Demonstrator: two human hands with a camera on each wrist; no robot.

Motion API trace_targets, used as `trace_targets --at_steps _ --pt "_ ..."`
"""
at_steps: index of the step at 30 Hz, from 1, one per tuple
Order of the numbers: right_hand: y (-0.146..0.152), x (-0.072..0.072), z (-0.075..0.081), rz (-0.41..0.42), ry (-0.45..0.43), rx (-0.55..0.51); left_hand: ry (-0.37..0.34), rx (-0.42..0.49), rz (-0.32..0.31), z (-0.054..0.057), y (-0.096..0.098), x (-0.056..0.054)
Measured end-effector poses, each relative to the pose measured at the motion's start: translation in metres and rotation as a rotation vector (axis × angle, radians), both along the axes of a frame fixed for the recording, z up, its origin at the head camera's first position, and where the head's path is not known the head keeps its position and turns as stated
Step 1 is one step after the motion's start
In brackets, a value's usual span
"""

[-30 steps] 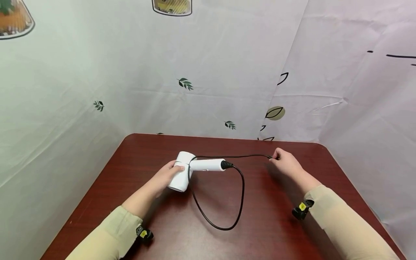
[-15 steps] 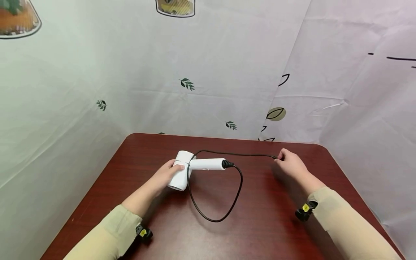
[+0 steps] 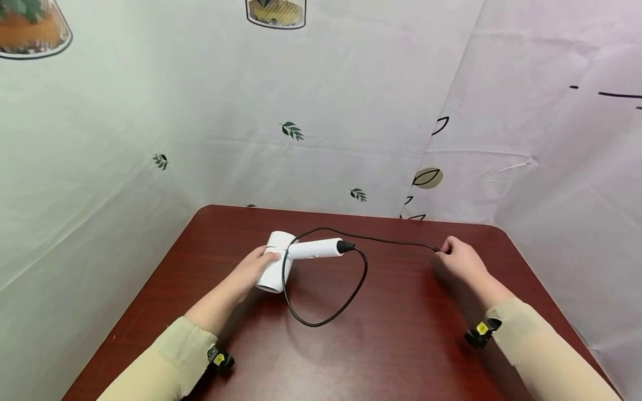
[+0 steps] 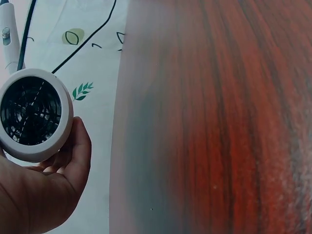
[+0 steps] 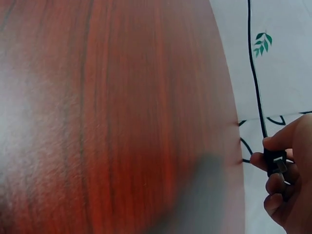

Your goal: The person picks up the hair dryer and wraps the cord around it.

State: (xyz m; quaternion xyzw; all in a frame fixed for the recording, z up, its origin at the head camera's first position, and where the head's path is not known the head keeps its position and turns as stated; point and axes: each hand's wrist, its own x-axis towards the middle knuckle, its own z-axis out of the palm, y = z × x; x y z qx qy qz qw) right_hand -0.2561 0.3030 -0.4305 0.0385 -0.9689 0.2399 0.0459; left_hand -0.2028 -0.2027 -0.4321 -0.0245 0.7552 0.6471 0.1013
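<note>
A white hair dryer (image 3: pixel 275 273) is held above the table, its handle (image 3: pixel 317 249) pointing right. My left hand (image 3: pixel 249 271) grips the barrel, thumb on the near side. In the left wrist view the round dark grille (image 4: pixel 31 111) at one end of the barrel faces the camera. From the handle's end a black cord (image 3: pixel 362 278) hangs in a loop, crosses the dryer where handle meets barrel, then runs right. At the cord's far end my right hand (image 3: pixel 465 260) pinches the black plug (image 5: pixel 276 162), whose metal prongs show in the right wrist view.
Beneath both hands lies a dark red wood-grain table (image 3: pixel 381 345) with rounded far corners. White sheeting (image 3: pixel 321 100) printed with leaves and jars stands along the back and both sides. Each sleeve cuff carries a small black camera (image 3: pixel 220 359).
My right hand has moved right with the plug, drawing the cord along. The hanging loop has become smaller and higher. The dryer has shifted slightly left in my left hand's grip.
</note>
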Motion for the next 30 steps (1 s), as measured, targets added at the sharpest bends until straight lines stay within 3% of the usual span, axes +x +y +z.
trace_targets --at_steps 7,16,30 --pt "0.008 0.005 -0.006 -0.026 0.003 -0.006 0.011 -0.004 0.033 0.000 -0.003 0.001" --pt "0.018 0.012 -0.007 -0.006 -0.024 0.054 0.041 -0.017 0.120 0.002 -0.009 0.000" --pt "0.038 0.018 -0.005 -0.071 -0.042 0.083 0.065 -0.046 0.156 0.002 -0.010 0.001"
